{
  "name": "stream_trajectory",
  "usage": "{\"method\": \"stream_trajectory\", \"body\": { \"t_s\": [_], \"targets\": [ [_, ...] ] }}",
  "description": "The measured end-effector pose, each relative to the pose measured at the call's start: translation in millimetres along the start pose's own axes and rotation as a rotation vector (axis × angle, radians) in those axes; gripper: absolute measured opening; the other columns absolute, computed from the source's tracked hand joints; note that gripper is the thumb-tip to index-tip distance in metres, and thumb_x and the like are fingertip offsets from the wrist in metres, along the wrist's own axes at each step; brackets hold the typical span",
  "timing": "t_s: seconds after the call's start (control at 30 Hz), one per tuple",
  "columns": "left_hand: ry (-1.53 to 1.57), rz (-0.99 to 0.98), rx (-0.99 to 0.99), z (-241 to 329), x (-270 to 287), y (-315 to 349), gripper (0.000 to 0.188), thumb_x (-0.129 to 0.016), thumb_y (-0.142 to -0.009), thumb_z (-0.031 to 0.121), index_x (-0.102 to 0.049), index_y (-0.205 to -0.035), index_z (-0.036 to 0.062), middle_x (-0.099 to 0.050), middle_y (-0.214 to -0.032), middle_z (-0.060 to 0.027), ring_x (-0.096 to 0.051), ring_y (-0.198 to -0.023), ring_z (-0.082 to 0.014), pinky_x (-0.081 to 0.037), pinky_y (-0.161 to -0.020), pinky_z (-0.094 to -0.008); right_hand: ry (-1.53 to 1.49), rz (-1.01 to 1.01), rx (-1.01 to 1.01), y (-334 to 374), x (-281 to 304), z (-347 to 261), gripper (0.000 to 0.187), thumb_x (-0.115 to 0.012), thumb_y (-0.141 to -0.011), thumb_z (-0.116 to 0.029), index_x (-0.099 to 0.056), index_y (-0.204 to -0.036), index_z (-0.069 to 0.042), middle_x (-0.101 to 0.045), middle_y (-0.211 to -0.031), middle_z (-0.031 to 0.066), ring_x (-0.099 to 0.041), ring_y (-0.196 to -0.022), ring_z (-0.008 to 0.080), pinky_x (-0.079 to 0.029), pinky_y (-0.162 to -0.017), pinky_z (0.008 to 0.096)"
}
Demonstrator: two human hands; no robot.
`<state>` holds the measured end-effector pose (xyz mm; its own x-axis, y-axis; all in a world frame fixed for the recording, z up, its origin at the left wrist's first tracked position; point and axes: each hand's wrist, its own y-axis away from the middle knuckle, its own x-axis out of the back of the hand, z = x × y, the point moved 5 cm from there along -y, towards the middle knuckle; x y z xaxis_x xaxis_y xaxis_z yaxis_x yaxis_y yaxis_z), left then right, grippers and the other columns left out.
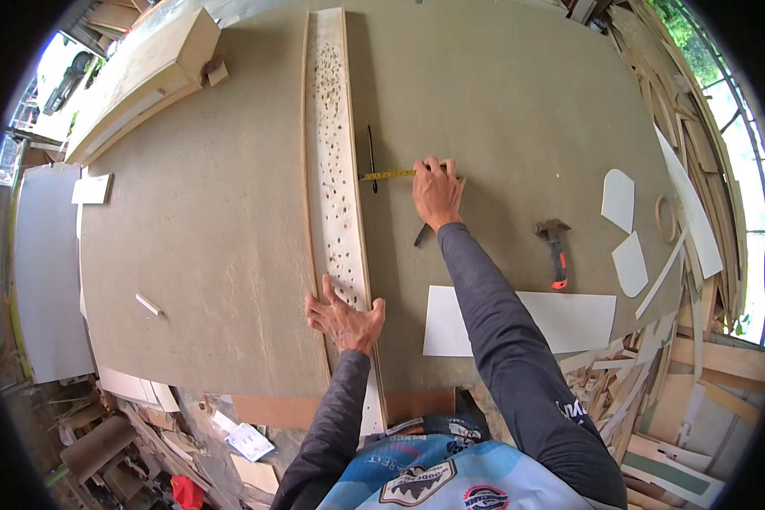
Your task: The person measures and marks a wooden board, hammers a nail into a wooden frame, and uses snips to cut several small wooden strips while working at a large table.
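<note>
a woodworking workshop, apparently with open sides. a claw hammer lies on a broad, scuffed tabletop, with a yellow tape measure stretched out above it. long wooden strips pile along the right, scrap wood clutters the lower right, and daylit greenery shows outside.
</note>
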<state>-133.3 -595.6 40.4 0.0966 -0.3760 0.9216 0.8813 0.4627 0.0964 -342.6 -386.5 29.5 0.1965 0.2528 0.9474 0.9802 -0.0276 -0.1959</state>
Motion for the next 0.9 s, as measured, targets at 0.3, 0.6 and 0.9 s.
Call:
{"method": "stream_trajectory", "body": {
  "t_s": [0.3, 0.6, 0.9],
  "targets": [
    [-0.01, -0.11, 0.038, 7.2, -4.7, 3.7, 0.107, -0.079, -0.063, 0.039, -0.025, -0.151, 0.0117, -0.023, -0.147, -0.0333, -0.021, -0.14, -0.0455, -0.016, -0.114, -0.0587, -0.581, 0.239, 0.206, 44.4, 36.1, -93.7, 0.044, -0.056, -0.092, -0.014, -0.05, -0.134, -0.002, -0.061, -0.095, 0.0153, -0.056, -0.089, 0.0328, -0.048, -0.08, 0.0479],
    [0.034, -0.138, 0.039, 23.1, -6.2, 11.8, 0.117, -0.082, -0.064, 0.038, -0.018, -0.156, 0.0061, -0.021, -0.158, -0.0265, -0.016, -0.147, -0.0443, -0.013, -0.12, -0.0556, -0.348, -0.465, 0.946, 165.4, -45.1, -273.6, 0.04, -0.061, -0.088, -0.016, -0.058, -0.127, -0.006, -0.06, -0.124, 0.0163, -0.054, -0.124, 0.0347, -0.044, -0.101, 0.0504],
    [0.026, -0.101, 0.014, 6.7, 0.2, 5.2, 0.108, -0.075, -0.067, 0.048, -0.025, -0.156, 0.0104, -0.026, -0.151, -0.0289, -0.022, -0.144, -0.0436, -0.017, -0.116, -0.0587, -0.294, 0.41, -0.006, 159.3, 28.8, 20.5, 0.057, -0.065, -0.089, -0.025, -0.05, -0.139, -0.001, -0.049, -0.14, 0.0238, -0.044, -0.13, 0.041, -0.032, -0.108, 0.0559]
  ]
}}
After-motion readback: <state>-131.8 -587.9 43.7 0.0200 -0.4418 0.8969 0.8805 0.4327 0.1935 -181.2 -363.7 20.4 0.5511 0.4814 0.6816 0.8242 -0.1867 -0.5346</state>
